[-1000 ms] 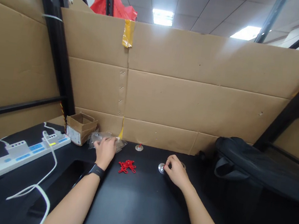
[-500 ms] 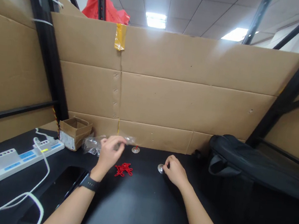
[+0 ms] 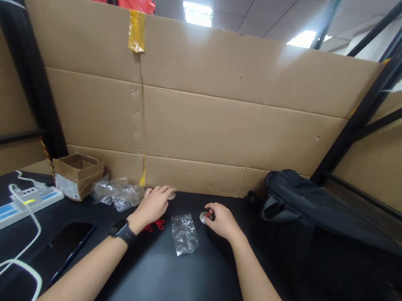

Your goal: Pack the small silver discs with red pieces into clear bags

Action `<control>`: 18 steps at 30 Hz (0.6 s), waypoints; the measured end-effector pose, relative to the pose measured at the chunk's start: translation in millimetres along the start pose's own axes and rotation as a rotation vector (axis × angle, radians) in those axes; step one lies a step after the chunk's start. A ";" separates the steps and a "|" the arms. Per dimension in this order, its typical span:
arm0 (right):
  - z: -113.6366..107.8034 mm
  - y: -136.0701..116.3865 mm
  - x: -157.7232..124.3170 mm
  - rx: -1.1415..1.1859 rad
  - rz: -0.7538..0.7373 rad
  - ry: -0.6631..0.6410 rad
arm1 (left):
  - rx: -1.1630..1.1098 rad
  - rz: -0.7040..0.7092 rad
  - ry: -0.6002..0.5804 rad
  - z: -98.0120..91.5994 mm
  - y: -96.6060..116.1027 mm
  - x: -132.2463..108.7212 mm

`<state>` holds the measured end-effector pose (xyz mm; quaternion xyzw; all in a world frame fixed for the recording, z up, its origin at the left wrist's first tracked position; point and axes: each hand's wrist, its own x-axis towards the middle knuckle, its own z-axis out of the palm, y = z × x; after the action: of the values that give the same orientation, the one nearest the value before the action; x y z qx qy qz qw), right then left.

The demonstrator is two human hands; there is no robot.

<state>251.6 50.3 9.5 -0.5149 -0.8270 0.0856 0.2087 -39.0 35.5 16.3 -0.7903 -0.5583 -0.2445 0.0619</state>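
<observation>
My right hand [image 3: 222,220] pinches a clear suction cup [image 3: 203,217] with a red bit on it, thumb and forefinger closed at its right side. My left hand [image 3: 153,204] reaches to the back of the table, its fingers bent over a second clear suction cup [image 3: 172,196] that they partly cover. Beneath the left hand lie red knotted cords [image 3: 159,224], mostly hidden by it. A flat clear plastic bag [image 3: 184,234] rests on the black table between both hands.
Crumpled clear plastic [image 3: 117,193] and an open cardboard box [image 3: 77,174] stand at the back left. A white power strip [image 3: 11,212], a white cable [image 3: 31,242] and a dark phone [image 3: 66,246] lie left. A black bag [image 3: 329,241] fills the right side.
The clear plastic bag now lies between my hands, where the table was bare. My left hand has come down onto the far suction cup. The view has swung right.
</observation>
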 end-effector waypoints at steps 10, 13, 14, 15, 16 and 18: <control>-2.8 -8.9 -1.7 -0.152 0.078 -0.026 | 0.199 -0.004 -0.078 29.4 -12.7 45.6; -3.7 -9.8 -0.8 -0.171 0.105 -0.038 | 0.229 -0.012 -0.081 30.0 -15.9 47.7; -3.2 -10.1 -0.6 -0.182 0.110 -0.040 | 0.242 -0.015 -0.082 29.9 -16.8 47.8; -2.3 -10.3 -0.3 -0.196 0.109 -0.039 | 0.254 -0.017 -0.082 29.5 -17.7 47.7; -1.0 -10.4 -0.2 -0.210 0.104 -0.038 | 0.266 -0.020 -0.081 29.0 -18.5 47.4; 1.8 -10.1 -0.2 -0.229 0.088 -0.035 | 0.281 -0.023 -0.078 26.6 -19.8 46.0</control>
<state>242.7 45.6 11.4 -0.5696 -0.8116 0.0086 0.1300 -36.7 91.9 10.6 -0.7763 -0.5982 -0.1337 0.1473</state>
